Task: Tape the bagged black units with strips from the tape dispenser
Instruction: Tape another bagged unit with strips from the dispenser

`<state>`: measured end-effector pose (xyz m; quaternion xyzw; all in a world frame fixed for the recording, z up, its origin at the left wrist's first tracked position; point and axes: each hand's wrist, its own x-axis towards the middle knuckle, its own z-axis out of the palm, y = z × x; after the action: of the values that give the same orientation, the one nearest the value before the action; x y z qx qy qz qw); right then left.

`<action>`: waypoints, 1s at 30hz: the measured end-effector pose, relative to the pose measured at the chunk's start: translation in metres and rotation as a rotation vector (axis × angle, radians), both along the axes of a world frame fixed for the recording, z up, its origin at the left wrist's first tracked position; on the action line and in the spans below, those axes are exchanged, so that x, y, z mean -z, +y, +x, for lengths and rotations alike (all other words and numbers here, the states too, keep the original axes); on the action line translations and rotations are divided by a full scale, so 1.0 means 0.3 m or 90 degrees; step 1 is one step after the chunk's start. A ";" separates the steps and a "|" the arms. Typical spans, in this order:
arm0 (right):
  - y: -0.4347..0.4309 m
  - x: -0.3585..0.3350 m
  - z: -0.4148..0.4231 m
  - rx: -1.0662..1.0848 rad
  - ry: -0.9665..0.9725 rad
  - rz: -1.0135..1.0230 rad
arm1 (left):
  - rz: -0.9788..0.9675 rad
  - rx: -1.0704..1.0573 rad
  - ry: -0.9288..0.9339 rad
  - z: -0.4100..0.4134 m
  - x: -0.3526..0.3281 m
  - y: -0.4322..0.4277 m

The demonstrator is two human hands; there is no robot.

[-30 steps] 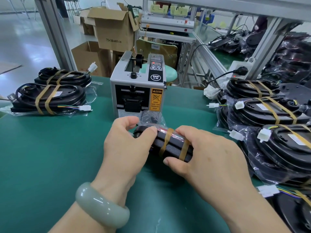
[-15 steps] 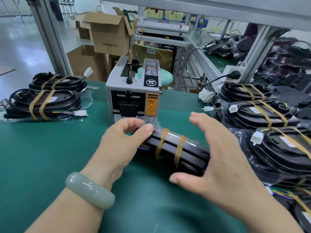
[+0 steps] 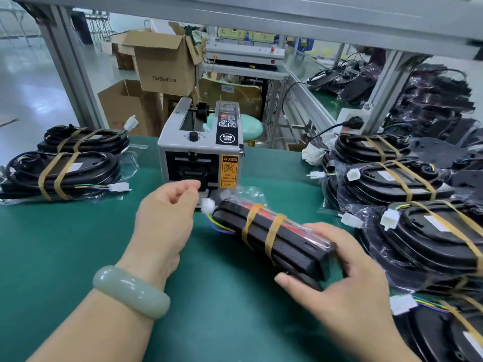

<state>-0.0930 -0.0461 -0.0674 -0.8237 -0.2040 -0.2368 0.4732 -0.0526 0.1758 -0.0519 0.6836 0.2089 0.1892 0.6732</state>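
**A:** In the head view, where was the bagged black unit [image 3: 274, 236]?

**B:** Low over the green table [image 3: 65, 244], lying at a slant. The person's right hand [image 3: 339, 278] gripped its near end, thumb underneath and fingers curled round the edge. Its far end, with the white connector [image 3: 208, 204], pointed at the tape dispenser [image 3: 201, 152], just in front of it. Whether that end touched the table could not be told.

**A:** Why hold it by the end?

**B:** Two brown tape strips [image 3: 274, 231] already banded its middle. Gripping the end likely kept them in sight and let one hand carry the unit.

**A:** And the left hand [image 3: 167, 212]?

**B:** It hovered between the connector and the dispenser's outlet, fingers loosely curled and pinching nothing visible, though it was a little blurred. No strip could be made out in the outlet.

**A:** Why was the dispenser in the centre?

**B:** Probably for reach. Banded units lay in a left pile [image 3: 62, 171] and a larger right pile [image 3: 392, 178], so this one was probably bound for one of them.
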 end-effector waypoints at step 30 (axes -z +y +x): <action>0.009 0.038 0.001 0.164 -0.185 -0.181 | -0.243 -0.097 0.143 0.201 -0.088 0.019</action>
<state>-0.0928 -0.0435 -0.0788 -0.8584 -0.1946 -0.3801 0.2842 0.0078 0.1816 -0.0255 0.5433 0.3656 0.1191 0.7463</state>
